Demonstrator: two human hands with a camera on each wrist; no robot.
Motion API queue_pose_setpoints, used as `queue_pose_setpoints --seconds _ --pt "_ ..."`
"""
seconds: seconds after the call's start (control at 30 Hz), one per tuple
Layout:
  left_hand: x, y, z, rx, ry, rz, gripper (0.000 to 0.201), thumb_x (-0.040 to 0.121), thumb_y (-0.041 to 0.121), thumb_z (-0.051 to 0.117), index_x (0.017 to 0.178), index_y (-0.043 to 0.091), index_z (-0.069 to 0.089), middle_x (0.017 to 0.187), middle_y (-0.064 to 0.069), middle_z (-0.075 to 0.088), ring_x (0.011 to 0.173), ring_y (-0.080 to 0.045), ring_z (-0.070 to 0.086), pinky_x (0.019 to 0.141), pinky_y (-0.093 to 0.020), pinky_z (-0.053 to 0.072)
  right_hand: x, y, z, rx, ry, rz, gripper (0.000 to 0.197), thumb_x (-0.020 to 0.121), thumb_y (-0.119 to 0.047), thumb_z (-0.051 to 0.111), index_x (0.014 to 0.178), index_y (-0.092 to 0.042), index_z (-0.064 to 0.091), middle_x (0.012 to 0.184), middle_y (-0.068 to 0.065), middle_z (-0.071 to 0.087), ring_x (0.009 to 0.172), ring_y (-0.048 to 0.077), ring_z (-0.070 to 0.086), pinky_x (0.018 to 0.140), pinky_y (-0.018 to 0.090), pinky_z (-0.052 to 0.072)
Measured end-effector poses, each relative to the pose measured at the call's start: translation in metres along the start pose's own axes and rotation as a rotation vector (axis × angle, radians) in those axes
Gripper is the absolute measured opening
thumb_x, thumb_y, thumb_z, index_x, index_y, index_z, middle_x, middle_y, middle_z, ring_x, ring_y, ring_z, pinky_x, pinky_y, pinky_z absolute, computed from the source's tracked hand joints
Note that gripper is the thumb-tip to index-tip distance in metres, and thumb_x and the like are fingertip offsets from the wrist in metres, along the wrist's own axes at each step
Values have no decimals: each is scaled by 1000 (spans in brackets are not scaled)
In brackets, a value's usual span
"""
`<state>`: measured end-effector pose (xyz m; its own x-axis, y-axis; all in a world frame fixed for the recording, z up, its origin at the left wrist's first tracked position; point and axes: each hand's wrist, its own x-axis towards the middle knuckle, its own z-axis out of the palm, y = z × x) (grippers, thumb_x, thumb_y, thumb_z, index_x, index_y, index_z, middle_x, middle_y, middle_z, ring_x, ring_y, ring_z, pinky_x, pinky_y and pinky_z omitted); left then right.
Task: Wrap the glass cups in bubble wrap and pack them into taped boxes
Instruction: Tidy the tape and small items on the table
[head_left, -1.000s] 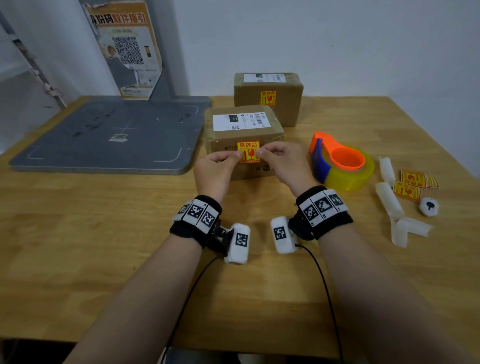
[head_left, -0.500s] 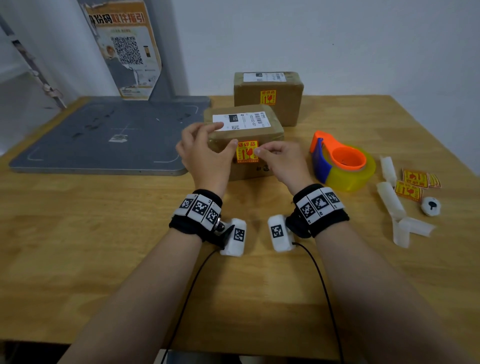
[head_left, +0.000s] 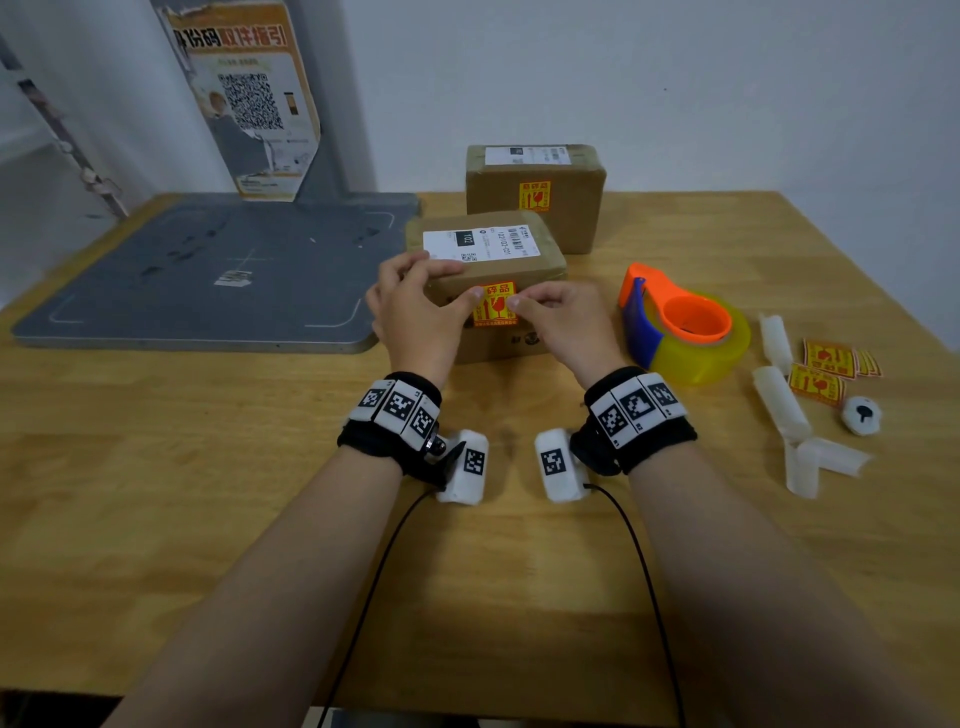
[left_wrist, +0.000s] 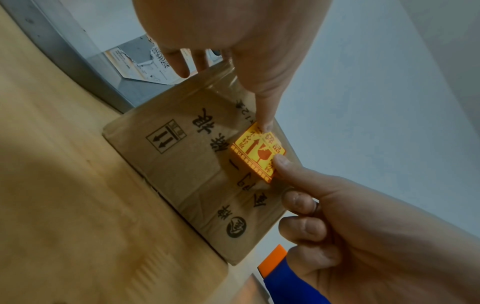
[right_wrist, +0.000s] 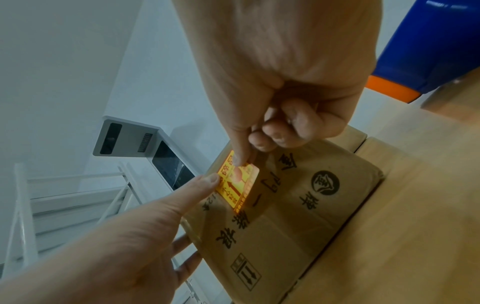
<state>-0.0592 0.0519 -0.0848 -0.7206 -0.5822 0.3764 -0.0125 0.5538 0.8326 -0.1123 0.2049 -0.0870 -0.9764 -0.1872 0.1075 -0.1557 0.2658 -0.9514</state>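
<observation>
A taped cardboard box (head_left: 540, 265) with a white shipping label lies near me on the wooden table. On its front face is a yellow-and-red fragile sticker (head_left: 496, 306). My left hand (head_left: 441, 299) lays its fingers across the box's top while its thumb (left_wrist: 265, 125) presses the sticker's (left_wrist: 255, 152) left edge. My right hand (head_left: 530, 306) pinches the sticker's (right_wrist: 239, 189) right edge against the box (right_wrist: 298, 226), its other fingers curled. A second taped box (head_left: 535, 176) with its own sticker stands behind. No glass cup or bubble wrap is in view.
An orange-and-blue tape dispenser (head_left: 685, 332) sits just right of my right hand. Further right lie spare fragile stickers (head_left: 826, 358), curled white backing strips (head_left: 779, 400) and a small white round object (head_left: 861, 414). A grey slab (head_left: 208, 275) covers the table's left back.
My left hand let go of the sticker's left edge, rose over the box top, and now rests its fingers there with the thumb back on the sticker. The right hand stayed put.
</observation>
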Motion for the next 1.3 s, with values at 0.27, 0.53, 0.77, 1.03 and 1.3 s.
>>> queue_pose_setpoints --seconds 0.27,0.53,0.77,1.03,1.3 --pt "2 -3 1 -4 2 3 27 78 41 86 101 41 72 133 13 50 128 -19 39 109 -48 38 0 1 0 -13 0 -3 8 92 -29 77 85 -29 75 78 -8 72 62 -2 59 50 10 44" --pt "2 -3 2 -3 0 -1 27 79 41 85 102 41 72 133 14 50 129 -19 39 109 -43 37 1 2 0 -18 -6 -6 9 92 -29 77 83 -31 75 77 -12 71 64 -2 60 55 14 45" --pt "2 -3 2 -4 3 0 26 78 41 85 100 42 71 131 14 50 127 -16 40 109 -43 38 1 0 0 -18 -9 11 8 92 -29 77 84 -30 76 80 -11 72 68 -1 61 56 13 45" --pt "4 -5 3 -1 10 4 28 78 42 86 103 41 74 129 15 50 126 -15 40 109 -44 41 0 -4 0 -77 -3 18 4 93 -29 76 91 -26 78 87 -11 73 80 2 65 61 15 49" --pt "6 -6 1 -6 18 24 26 76 41 87 99 42 74 124 18 50 120 -10 41 108 -42 41 -3 -6 -8 -101 -36 43 16 93 -32 76 104 -22 81 86 -16 70 81 -1 61 64 15 43"
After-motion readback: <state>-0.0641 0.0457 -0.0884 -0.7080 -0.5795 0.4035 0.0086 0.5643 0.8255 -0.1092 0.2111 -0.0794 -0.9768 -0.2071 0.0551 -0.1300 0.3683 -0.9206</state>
